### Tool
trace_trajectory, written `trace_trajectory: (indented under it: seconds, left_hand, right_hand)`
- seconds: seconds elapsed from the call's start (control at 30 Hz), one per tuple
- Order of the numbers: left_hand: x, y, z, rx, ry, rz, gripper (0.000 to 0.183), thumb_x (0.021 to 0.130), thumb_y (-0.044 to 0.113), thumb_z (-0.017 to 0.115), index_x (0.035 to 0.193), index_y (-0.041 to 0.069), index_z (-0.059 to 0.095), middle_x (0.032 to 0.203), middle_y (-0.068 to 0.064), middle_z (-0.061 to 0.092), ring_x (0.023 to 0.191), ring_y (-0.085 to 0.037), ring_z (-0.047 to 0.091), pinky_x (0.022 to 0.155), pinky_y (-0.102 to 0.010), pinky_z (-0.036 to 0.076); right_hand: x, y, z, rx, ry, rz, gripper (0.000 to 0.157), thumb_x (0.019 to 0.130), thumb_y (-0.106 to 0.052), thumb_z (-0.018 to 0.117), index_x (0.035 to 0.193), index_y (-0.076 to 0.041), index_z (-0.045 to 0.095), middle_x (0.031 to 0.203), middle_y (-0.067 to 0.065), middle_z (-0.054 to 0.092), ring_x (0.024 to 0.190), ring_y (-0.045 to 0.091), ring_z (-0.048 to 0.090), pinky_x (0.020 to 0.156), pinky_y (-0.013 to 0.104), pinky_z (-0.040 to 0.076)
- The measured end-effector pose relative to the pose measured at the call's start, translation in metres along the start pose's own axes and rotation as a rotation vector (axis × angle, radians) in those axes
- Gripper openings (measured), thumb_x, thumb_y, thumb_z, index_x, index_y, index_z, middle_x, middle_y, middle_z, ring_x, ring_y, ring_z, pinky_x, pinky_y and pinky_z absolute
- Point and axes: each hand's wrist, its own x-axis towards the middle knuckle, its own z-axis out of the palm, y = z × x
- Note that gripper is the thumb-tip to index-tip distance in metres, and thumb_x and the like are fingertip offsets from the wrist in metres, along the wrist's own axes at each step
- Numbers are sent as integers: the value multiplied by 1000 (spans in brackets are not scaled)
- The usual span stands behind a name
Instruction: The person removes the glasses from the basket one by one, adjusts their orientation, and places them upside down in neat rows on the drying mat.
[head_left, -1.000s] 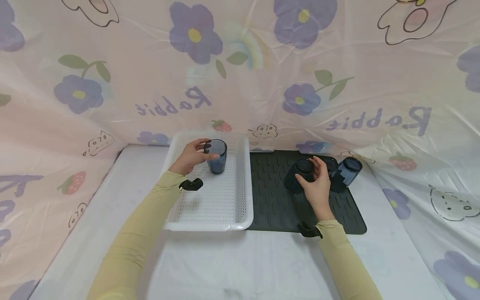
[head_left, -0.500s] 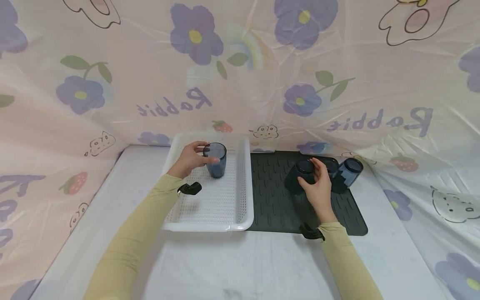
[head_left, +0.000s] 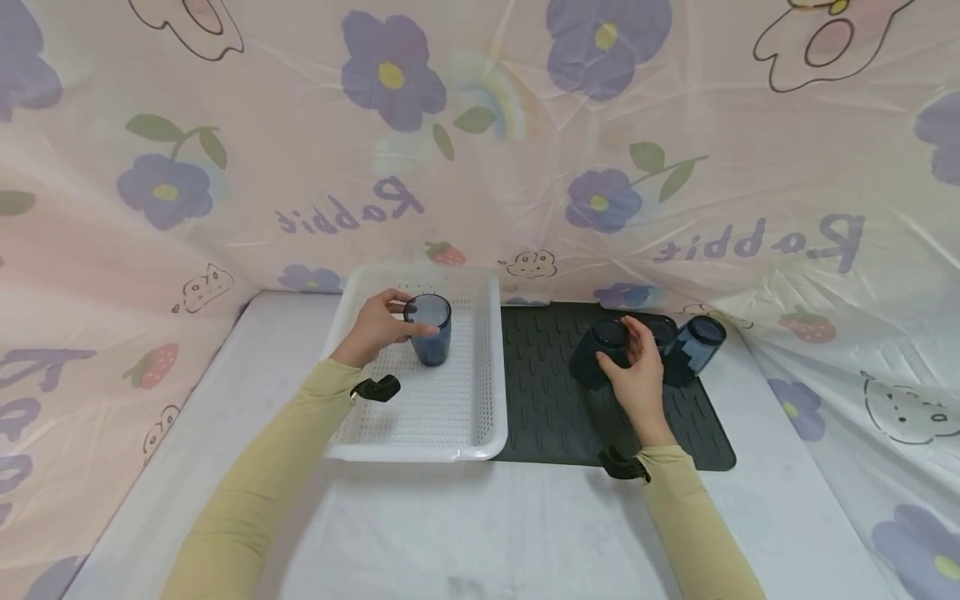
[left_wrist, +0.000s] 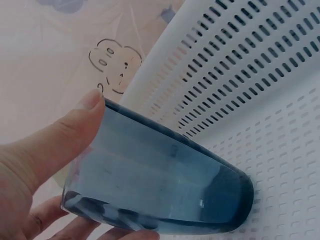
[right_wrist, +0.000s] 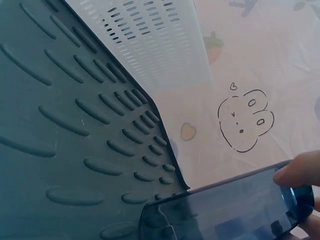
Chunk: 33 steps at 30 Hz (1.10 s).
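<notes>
In the head view my left hand (head_left: 377,327) grips a blue see-through glass (head_left: 432,346) near its rim, thumb on the near side. It stands mouth up inside the white perforated basket (head_left: 491,417). The left wrist view shows the glass's base (left_wrist: 240,200) close to the basket floor; I cannot tell whether they touch. My right hand (head_left: 636,375) holds a second, darker-looking glass (head_left: 587,358) by its upper end, mouth down on the black ridged mat (head_left: 540,417). Just right of that hand are two more blue glasses, one (head_left: 697,343) at the mat's edge and one (head_left: 663,327) partly hidden.
Basket and mat lie side by side on a white-covered table (head_left: 420,533). A printed curtain (head_left: 495,167) rises right behind them and along both sides. The basket's right rim stands above the mat's left edge.
My left hand has lowered the glass in the basket and brought it slightly nearer. The right hand keeps its hold on the other glass with hardly any movement.
</notes>
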Motion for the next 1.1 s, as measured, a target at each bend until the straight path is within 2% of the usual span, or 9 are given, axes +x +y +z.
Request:
trace_trajectory:
  seconds: [0.23,0.43,0.57,0.83,0.97,1.1]
  left_hand:
    - [-11,2,2,61,9,7,76,66,22,90,128,7,48,126,-17,47,94,-33,61,86,-49,53]
    - [-19,4,3,77,7,-7,74,67,23,90,125,5,48,123,-17,48,97,-33,60,83,-45,56]
    - [-22,3,-1,58,-3,-20,75,67,25,90,125,4,47,122,-17,48,99,-33,59,78,-40,58]
    - [-27,0,-10,-88,-68,-97,80,69,30,88,128,0,42,118,-21,48,93,-35,64,85,-49,54]
    - [-30,1,-12,-96,-89,-108,80,70,30,87,128,-1,42,119,-22,47,92,-34,64,86,-50,53]
    - [-32,2,-12,-82,-79,-101,81,70,31,87,129,-1,42,118,-22,47,92,-34,64,85,-49,54]
  right_hand:
    - [0,-2,-1,5,4,28,61,83,11,66,138,6,41,139,26,42,131,38,39,108,53,31]
    - [-1,-3,-3,4,18,28,60,83,10,66,138,6,42,139,26,43,131,38,38,107,54,32]
    - [-1,-3,-4,14,9,25,59,84,10,66,138,7,41,139,26,42,131,38,38,107,54,33]
    - [-2,-3,-5,16,9,21,58,84,11,65,137,9,41,138,28,42,130,40,39,106,55,34]
    - [-2,-5,-5,-1,10,31,57,84,11,65,136,8,42,137,29,42,130,40,39,106,54,34]
    - [-2,-7,-4,-15,3,44,57,85,10,65,137,9,42,137,29,42,130,41,39,106,54,33]
